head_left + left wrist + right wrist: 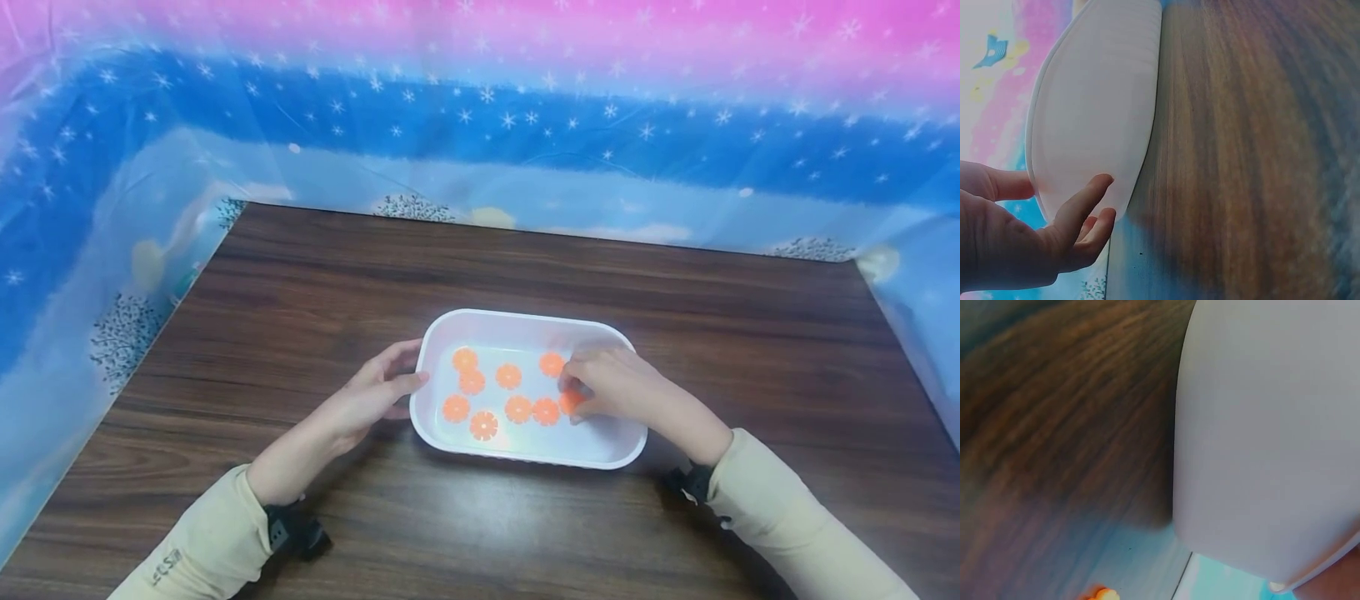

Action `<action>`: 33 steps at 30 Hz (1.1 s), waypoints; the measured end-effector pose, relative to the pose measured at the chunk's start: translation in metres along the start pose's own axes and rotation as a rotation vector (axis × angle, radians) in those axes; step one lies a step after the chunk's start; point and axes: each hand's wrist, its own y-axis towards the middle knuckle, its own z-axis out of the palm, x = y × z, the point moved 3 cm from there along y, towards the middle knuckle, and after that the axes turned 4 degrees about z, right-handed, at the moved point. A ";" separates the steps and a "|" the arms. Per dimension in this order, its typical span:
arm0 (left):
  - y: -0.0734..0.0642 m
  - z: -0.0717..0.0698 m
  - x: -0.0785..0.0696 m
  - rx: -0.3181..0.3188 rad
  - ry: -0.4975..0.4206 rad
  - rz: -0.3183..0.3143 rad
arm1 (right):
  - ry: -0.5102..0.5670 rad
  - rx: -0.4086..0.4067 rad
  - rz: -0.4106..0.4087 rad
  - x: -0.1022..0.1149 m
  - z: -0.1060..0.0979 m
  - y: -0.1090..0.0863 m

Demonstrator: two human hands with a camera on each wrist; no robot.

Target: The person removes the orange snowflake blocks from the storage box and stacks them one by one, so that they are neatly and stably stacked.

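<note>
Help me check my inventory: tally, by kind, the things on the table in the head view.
White rounded-rectangular plastic tray: 1
Orange notched round discs: 9 visible, one partly covered by the right hand; more may be hidden
Total: 10 visible

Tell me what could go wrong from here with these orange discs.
The right hand is at one orange disc with another disc right beside it, so it might drag that neighbour along. The left hand holds the white tub at one end only, so a push from the other side could swivel it on the table.
</note>
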 end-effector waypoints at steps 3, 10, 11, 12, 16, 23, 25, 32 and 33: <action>0.000 0.000 0.000 -0.005 0.001 -0.004 | 0.001 -0.037 -0.058 0.000 0.000 -0.002; -0.001 0.000 -0.001 -0.009 0.014 -0.011 | 0.005 -0.130 -0.171 -0.002 0.001 -0.007; -0.001 0.000 -0.001 -0.008 0.014 -0.009 | 0.006 -0.140 -0.187 -0.002 0.000 -0.007; -0.001 0.000 -0.001 -0.009 0.014 -0.007 | 0.012 -0.149 -0.201 -0.002 0.000 -0.007; -0.001 0.000 -0.001 -0.009 0.014 -0.005 | 0.058 -0.157 -0.253 -0.003 -0.002 -0.007; -0.001 0.001 -0.002 -0.009 0.006 -0.013 | 0.317 -0.115 -0.287 -0.010 -0.008 -0.012; -0.001 0.001 -0.003 -0.011 0.007 -0.013 | 0.390 -0.122 -0.287 -0.010 -0.012 -0.015; -0.001 0.002 -0.003 -0.026 0.010 -0.015 | 0.412 -0.180 -0.271 -0.014 -0.020 -0.026; -0.001 0.002 -0.003 -0.025 0.009 -0.015 | 0.406 -0.190 -0.265 -0.015 -0.022 -0.028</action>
